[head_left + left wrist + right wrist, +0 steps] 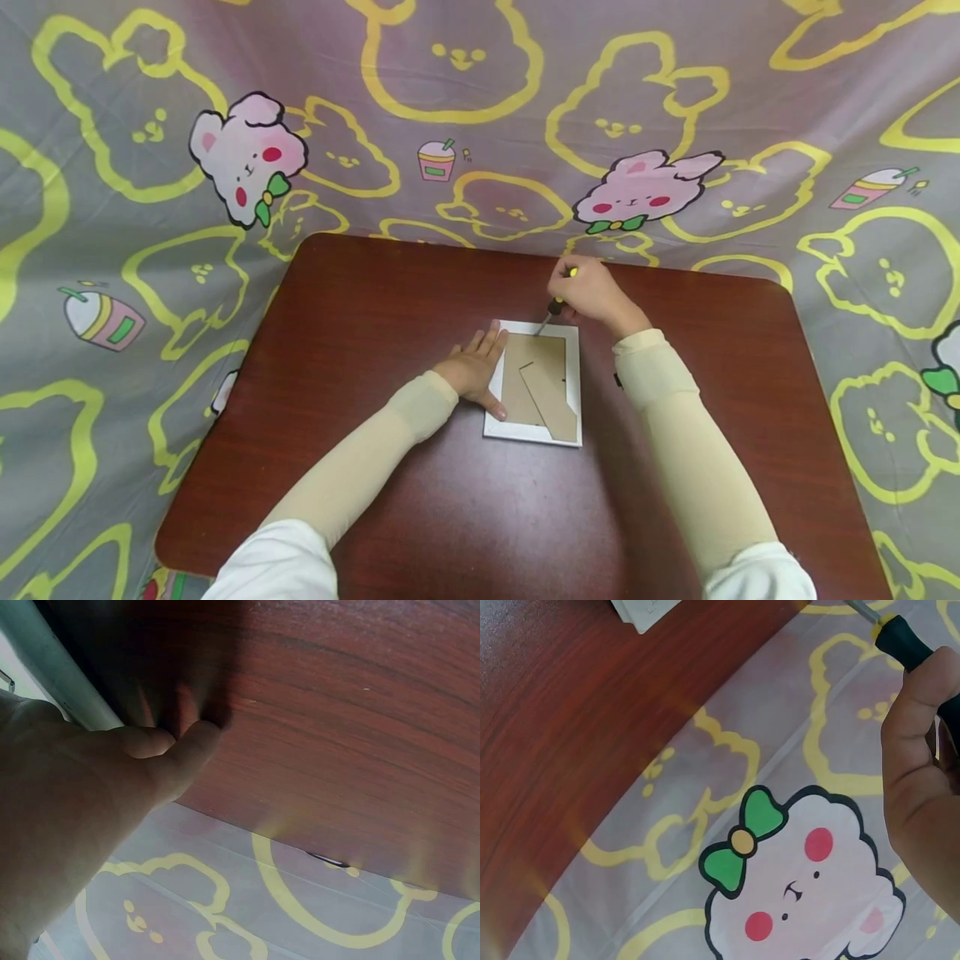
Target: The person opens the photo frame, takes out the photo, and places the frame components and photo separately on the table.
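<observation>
A white picture frame (572,367) lies with its back upward on the table, its brown backing board (551,354) and fold-out stand leg (546,404) showing. My left hand (474,368) rests spread along the frame's left side, thumb near the lower corner; the left wrist view catches the pale frame edge (64,664) beside it. With my right hand (592,287) I grip a screwdriver (556,307) by its dark green and yellow handle. Its shaft slants down to the top edge of the backing board. Whether the tip touches the board or a tab is too small to tell.
Around the frame spreads a dark red-brown wooden table (360,317) with rounded corners. A grey curtain (495,208) with yellow outlines and pink cartoon animals hangs behind it and at both sides. Some small dark thing (618,381) shows beside the right sleeve.
</observation>
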Demonstrator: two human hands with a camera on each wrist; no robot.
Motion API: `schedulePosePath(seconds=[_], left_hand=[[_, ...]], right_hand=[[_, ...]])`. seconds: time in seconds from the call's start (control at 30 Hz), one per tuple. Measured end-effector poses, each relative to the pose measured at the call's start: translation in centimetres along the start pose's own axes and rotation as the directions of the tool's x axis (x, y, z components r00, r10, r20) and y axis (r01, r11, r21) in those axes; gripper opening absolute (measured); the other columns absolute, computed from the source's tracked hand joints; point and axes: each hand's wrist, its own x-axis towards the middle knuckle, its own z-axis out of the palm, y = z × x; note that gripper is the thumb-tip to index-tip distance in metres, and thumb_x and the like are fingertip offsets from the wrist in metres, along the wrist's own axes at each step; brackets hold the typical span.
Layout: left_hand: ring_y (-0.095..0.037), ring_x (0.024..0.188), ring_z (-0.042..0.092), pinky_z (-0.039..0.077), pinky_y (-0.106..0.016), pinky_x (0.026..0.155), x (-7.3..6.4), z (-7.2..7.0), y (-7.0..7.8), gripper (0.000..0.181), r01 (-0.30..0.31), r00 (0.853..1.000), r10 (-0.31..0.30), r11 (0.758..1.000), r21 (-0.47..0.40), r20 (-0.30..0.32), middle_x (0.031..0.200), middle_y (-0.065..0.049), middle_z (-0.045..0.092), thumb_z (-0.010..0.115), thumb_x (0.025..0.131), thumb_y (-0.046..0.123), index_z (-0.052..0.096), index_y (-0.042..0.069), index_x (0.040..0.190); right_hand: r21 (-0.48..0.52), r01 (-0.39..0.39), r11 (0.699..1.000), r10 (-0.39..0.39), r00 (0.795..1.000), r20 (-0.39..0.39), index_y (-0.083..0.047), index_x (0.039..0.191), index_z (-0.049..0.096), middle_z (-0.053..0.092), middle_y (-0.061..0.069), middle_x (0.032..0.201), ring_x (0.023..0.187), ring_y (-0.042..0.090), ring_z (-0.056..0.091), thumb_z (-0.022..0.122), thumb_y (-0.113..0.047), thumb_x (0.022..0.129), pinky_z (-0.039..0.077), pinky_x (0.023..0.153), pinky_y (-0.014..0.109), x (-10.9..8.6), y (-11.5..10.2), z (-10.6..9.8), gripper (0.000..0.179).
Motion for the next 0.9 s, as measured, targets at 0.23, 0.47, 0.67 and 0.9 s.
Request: schedulePosePath(seconds=[0.23,0.47,0.67,0.9], left_hand=[[-0.035,0.153,0.000,0.019,-0.061,0.115,0.0,-0.1,0.1,0.152,0.006,1.000,-0.006,1.000,0.000,0.002,0.165,-0.011,-0.021,0.085,0.059,0.069,-0.013,0.011,0.161],[-0.036,0.152,0.001,0.019,-0.062,0.115,-0.1,-0.2,0.3,0.152,0.005,1.000,-0.005,1.000,0.005,0.000,0.165,-0.011,-0.021,0.084,0.059,0.069,-0.012,0.011,0.161],[-0.037,0.152,0.000,0.019,-0.062,0.115,-0.2,-0.2,0.3,0.152,-0.010,1.000,0.010,1.000,-0.018,0.001,0.165,-0.012,-0.022,0.084,0.059,0.069,-0.012,0.010,0.161],[-0.036,0.152,0.000,0.018,-0.062,0.116,-0.4,-0.2,0.2,0.152,-0.006,1.000,0.006,1.000,-0.021,0.005,0.165,-0.011,-0.023,0.084,0.060,0.069,-0.013,0.011,0.161]], right_hand=[[0.035,0.003,0.999,-0.004,0.999,0.035,-0.001,0.094,0.060,0.065,0.021,0.086,0.062,0.030,0.065,0.058,-0.014,0.092,0.058,0.059,0.041,-0.3,0.4,-0.7,0.014],[0.002,0.056,0.998,-0.056,0.998,-0.010,-0.002,0.096,0.073,0.069,0.016,0.093,0.071,0.029,0.065,0.063,-0.017,0.095,0.057,0.062,0.034,-3.4,1.4,-1.2,0.019],[0.218,0.065,0.974,-0.046,0.995,-0.089,0.005,0.107,0.068,0.067,0.023,0.104,0.072,0.025,0.067,0.065,-0.013,0.096,0.060,0.067,0.035,-6.3,2.5,-2.6,0.021],[0.029,0.144,0.989,-0.136,0.970,-0.200,-0.008,0.114,0.062,0.062,0.012,0.099,0.079,0.027,0.060,0.071,-0.014,0.093,0.053,0.066,0.035,-9.3,2.4,-0.4,0.023]])
